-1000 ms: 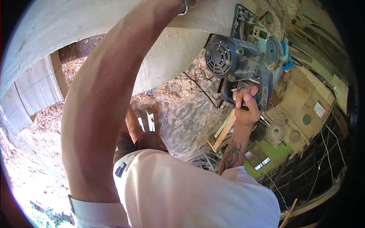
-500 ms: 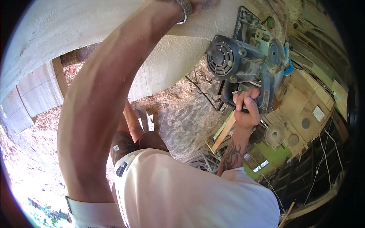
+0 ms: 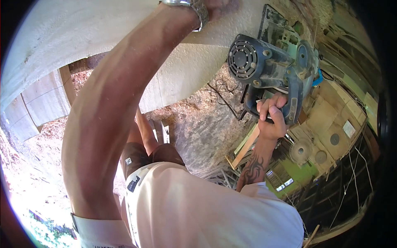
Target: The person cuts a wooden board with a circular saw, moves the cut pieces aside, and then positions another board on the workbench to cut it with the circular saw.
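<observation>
My right hand [image 3: 273, 118] is closed round the rear handle of a dusty dark-blue circular saw [image 3: 281, 64]. The saw's round vented motor housing faces left, and its flat base plate [image 3: 269, 20] points to the top of the view. Across the left side stretches my left arm, with a metal watch [image 3: 201, 12] on the wrist. My left hand [image 3: 221, 7] lies at the top edge over a large pale board [image 3: 194, 68]; its fingers are blurred and mostly cut off, so their grip is hidden.
Wooden boards [image 3: 331, 111] with round discs on them stand at the right, near loose wires [image 3: 351, 169]. A dark cable [image 3: 223, 99] hangs left of the saw. Pale panels [image 3: 45, 97] lie at the left. Sawdust covers the ground [image 3: 198, 136], where wood strips [image 3: 223, 177] are piled.
My right hand and the saw have shifted slightly to the right. My left wrist sits a little lower, showing more of the watch. The grip on the saw is the same.
</observation>
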A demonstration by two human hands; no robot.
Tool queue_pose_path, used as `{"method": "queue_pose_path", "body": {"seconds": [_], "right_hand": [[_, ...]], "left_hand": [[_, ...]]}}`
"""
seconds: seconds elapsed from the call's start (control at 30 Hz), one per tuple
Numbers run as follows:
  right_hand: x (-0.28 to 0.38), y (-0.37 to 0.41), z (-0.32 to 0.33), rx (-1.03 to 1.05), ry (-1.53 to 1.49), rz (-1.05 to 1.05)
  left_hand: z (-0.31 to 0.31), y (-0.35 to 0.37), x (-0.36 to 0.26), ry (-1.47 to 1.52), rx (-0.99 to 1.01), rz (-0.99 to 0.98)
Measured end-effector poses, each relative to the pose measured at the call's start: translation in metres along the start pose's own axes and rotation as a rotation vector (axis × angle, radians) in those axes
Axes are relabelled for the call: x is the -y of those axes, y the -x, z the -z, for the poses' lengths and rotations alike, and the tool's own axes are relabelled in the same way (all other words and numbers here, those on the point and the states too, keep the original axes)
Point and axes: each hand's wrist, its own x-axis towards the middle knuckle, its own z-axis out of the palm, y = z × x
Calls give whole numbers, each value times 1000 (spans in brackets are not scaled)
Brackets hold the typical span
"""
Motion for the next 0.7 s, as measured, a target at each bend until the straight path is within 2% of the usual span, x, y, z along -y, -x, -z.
{"method": "queue_pose_path", "body": {"seconds": [0.37, 0.7], "right_hand": [[5, -10, -7, 17, 74, -16], [5, -21, -8, 39, 59, -9]], "left_hand": [[-7, -3, 1, -43, 39, 3], [-10, -3, 3, 5, -23, -3]]}}
